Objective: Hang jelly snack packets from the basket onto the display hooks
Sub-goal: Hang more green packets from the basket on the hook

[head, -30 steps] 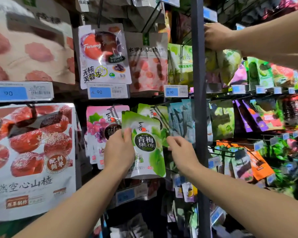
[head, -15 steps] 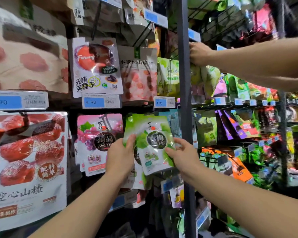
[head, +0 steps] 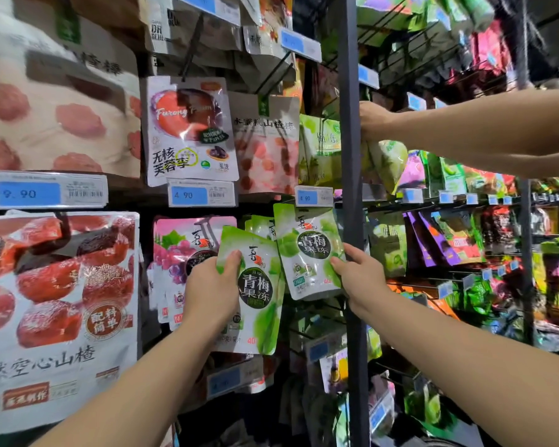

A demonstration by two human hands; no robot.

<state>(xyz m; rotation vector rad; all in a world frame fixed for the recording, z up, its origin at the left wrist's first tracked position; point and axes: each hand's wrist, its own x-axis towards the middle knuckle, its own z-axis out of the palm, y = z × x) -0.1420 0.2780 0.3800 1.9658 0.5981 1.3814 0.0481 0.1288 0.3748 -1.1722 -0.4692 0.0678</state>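
Note:
My left hand (head: 212, 290) grips a green plum jelly packet (head: 255, 295) by its left edge, thumb on the front, and holds it in front of the rack. My right hand (head: 357, 279) pinches the right edge of a second green jelly packet (head: 309, 253), raised higher, with its top just under a price tag (head: 313, 196). More green packets (head: 260, 225) hang on a hook behind both. A pink grape jelly packet (head: 178, 246) hangs on the hook to the left. The basket is out of view.
A dark upright post (head: 350, 188) stands just right of my right hand. Another person's hand (head: 373, 119) reaches into the upper right rack. Large red hawthorn bags (head: 55, 304) hang at the left, plum packets (head: 191, 130) above, and blue price tags line the hook rows.
One stack in my hands has become two separate packets: my right hand lifted one up and to the right, while my left keeps the other lower. The view has tilted up slightly.

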